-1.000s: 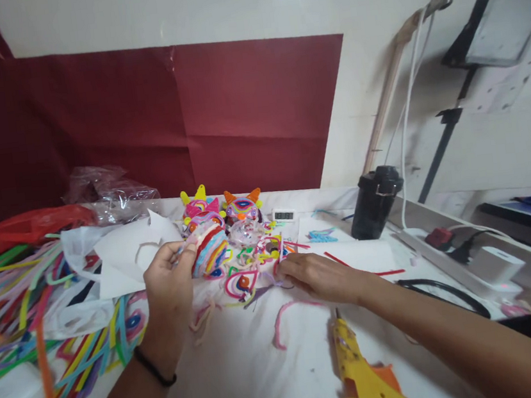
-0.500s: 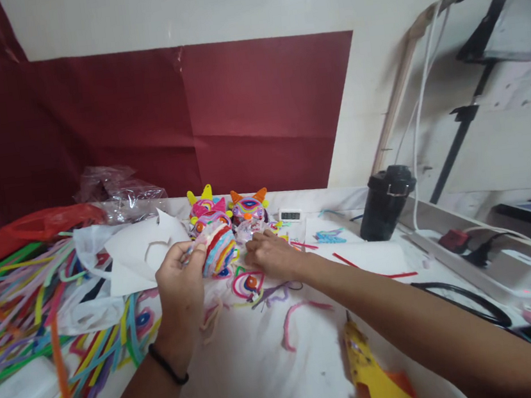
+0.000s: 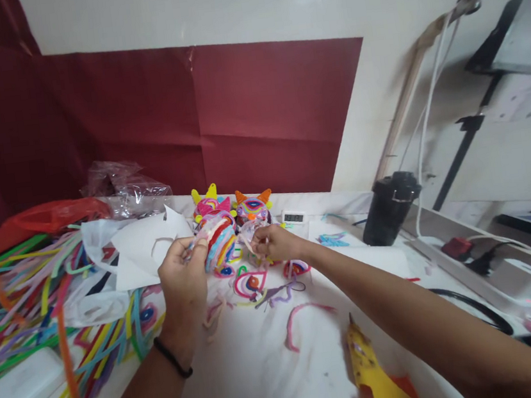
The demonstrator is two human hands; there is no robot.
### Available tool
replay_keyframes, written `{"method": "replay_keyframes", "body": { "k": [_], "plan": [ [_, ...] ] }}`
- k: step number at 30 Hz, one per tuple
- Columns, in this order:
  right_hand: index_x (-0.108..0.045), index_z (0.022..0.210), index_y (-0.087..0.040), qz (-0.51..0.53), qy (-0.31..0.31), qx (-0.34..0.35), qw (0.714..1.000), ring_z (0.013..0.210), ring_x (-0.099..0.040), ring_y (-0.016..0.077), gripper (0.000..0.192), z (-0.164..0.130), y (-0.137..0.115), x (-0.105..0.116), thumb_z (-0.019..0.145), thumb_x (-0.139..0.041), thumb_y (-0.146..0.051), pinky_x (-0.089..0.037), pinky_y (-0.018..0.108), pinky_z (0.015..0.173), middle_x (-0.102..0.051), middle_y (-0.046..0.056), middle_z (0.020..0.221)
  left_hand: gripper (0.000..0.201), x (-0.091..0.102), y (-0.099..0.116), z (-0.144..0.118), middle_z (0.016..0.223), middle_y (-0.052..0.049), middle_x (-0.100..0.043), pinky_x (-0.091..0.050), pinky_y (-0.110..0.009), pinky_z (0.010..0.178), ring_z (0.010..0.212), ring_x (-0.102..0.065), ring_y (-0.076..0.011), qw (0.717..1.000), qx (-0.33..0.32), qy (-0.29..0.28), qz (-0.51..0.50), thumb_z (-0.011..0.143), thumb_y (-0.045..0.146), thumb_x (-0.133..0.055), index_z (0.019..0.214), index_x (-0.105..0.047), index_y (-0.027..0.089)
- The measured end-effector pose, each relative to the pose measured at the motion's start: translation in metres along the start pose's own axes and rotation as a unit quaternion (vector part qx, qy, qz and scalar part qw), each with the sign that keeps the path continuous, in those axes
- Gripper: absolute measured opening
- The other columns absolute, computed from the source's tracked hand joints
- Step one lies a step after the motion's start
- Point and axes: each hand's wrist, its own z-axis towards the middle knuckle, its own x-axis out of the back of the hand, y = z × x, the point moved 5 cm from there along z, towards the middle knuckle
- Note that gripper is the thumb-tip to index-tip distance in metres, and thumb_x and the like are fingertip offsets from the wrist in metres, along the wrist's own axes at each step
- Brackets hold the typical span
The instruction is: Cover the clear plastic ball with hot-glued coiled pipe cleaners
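Note:
My left hand (image 3: 184, 280) holds a small dome-shaped piece wrapped in striped pipe cleaners (image 3: 220, 243) above the white table. My right hand (image 3: 275, 243) is lifted just right of it, its fingers pinched on a clear, pale-pink piece (image 3: 250, 231). Behind both hands stand two finished pipe-cleaner figures, one with yellow ears (image 3: 208, 203) and one with orange ears (image 3: 252, 207). Flat coiled pipe-cleaner shapes (image 3: 249, 285) lie on the table beneath my hands.
A big heap of loose coloured pipe cleaners (image 3: 25, 293) fills the left side, beside white cut paper (image 3: 141, 250) and clear plastic bags (image 3: 124, 190). A yellow glue gun (image 3: 380, 385) lies at the front. A black canister (image 3: 389, 208), small timer (image 3: 293, 217), power strip and cables sit right.
My right hand left the table at the right, moved left and up with a clear piece pinched in its fingers, and now sits close to the striped dome. The left hand stayed nearly still.

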Motion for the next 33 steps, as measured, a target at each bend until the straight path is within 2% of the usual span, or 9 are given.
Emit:
{"method": "replay_keyframes", "body": {
  "k": [5, 12, 15, 18, 20, 24, 29, 33],
  "plan": [
    [-0.056, 0.119, -0.016, 0.217, 0.029, -0.013, 0.976, 0.098, -0.063, 0.0223, 0.03, -0.014, 0.009, 0.015, 0.092, -0.057, -0.03, -0.054, 0.042, 0.081, -0.06, 0.009, 0.118, 0.014, 0.0, -0.001, -0.001, 0.057, 0.005, -0.055, -0.041, -0.023, 0.051, 0.054, -0.051, -0.0129, 1.0, 0.004, -0.001, -0.002, 0.071, 0.034, -0.065, 0.069, -0.063, 0.02],
    [-0.057, 0.116, -0.016, 0.427, 0.061, -0.015, 0.902, 0.092, -0.064, 0.0205, 0.028, -0.046, 0.011, 0.03, 0.093, -0.057, -0.031, -0.055, 0.04, 0.077, -0.062, 0.008, 0.114, 0.015, -0.003, -0.008, -0.002, 0.057, 0.005, -0.057, -0.041, -0.023, 0.05, 0.054, -0.053, -0.0144, 1.0, 0.022, -0.013, -0.004, 0.07, 0.036, -0.065, 0.071, -0.064, 0.021],
    [-0.059, 0.108, -0.014, 0.489, 0.053, -0.016, 0.871, 0.075, -0.064, 0.0149, 0.022, -0.062, 0.011, 0.03, 0.093, -0.057, -0.03, -0.055, 0.032, 0.066, -0.065, 0.004, 0.096, 0.015, -0.004, -0.005, -0.004, 0.058, 0.005, -0.058, -0.042, -0.023, 0.051, 0.056, -0.055, -0.0149, 0.999, 0.032, -0.024, -0.001, 0.07, 0.037, -0.065, 0.072, -0.064, 0.022],
    [-0.06, 0.095, -0.015, 0.534, 0.041, -0.018, 0.845, 0.05, -0.051, 0.0069, 0.021, -0.076, 0.008, 0.027, 0.085, -0.068, -0.031, -0.049, 0.023, 0.052, -0.059, -0.004, 0.069, 0.016, -0.007, 0.002, -0.01, 0.059, 0.005, -0.058, -0.042, -0.023, 0.051, 0.055, -0.054, -0.0143, 0.998, 0.039, -0.039, 0.006, 0.068, 0.037, -0.065, 0.07, -0.063, 0.021],
    [-0.061, 0.091, -0.015, 0.551, 0.034, -0.021, 0.833, 0.045, -0.046, 0.0046, 0.028, -0.086, 0.004, 0.024, 0.075, -0.077, -0.032, -0.046, 0.021, 0.049, -0.058, -0.005, 0.064, 0.015, -0.01, 0.009, -0.015, 0.057, 0.005, -0.058, -0.041, -0.023, 0.049, 0.053, -0.052, -0.0137, 0.998, 0.045, -0.045, 0.012, 0.068, 0.035, -0.064, 0.069, -0.062, 0.021],
    [-0.067, 0.091, -0.014, 0.549, 0.004, -0.028, 0.835, 0.048, -0.054, 0.0054, 0.035, -0.107, -0.005, 0.021, 0.066, -0.084, -0.03, -0.052, 0.023, 0.054, -0.061, -0.004, 0.065, 0.013, -0.014, 0.02, -0.024, 0.055, 0.005, -0.058, -0.039, -0.022, 0.046, 0.051, -0.051, -0.0131, 0.997, 0.057, -0.051, 0.026, 0.068, 0.034, -0.062, 0.066, -0.061, 0.021],
    [-0.071, 0.093, -0.012, 0.515, -0.045, -0.04, 0.855, 0.049, -0.061, 0.0086, 0.034, -0.137, -0.019, 0.018, 0.066, -0.083, -0.029, -0.057, 0.025, 0.053, -0.061, -0.003, 0.067, 0.013, -0.021, 0.02, -0.03, 0.054, 0.005, -0.057, -0.04, -0.02, 0.047, 0.052, -0.05, -0.0126, 0.994, 0.061, -0.086, 0.028, 0.066, 0.033, -0.063, 0.066, -0.061, 0.02],
    [-0.073, 0.093, -0.013, 0.482, -0.031, -0.044, 0.874, 0.049, -0.061, 0.0076, 0.028, -0.154, -0.026, 0.028, 0.07, -0.08, -0.029, -0.055, 0.022, 0.053, -0.06, -0.004, 0.068, 0.014, -0.029, 0.013, -0.038, 0.047, 0.007, -0.05, -0.036, -0.021, 0.042, 0.045, -0.046, -0.0126, 0.988, 0.046, -0.142, 0.045, 0.066, 0.034, -0.065, 0.065, -0.06, 0.021]
  ]
}}
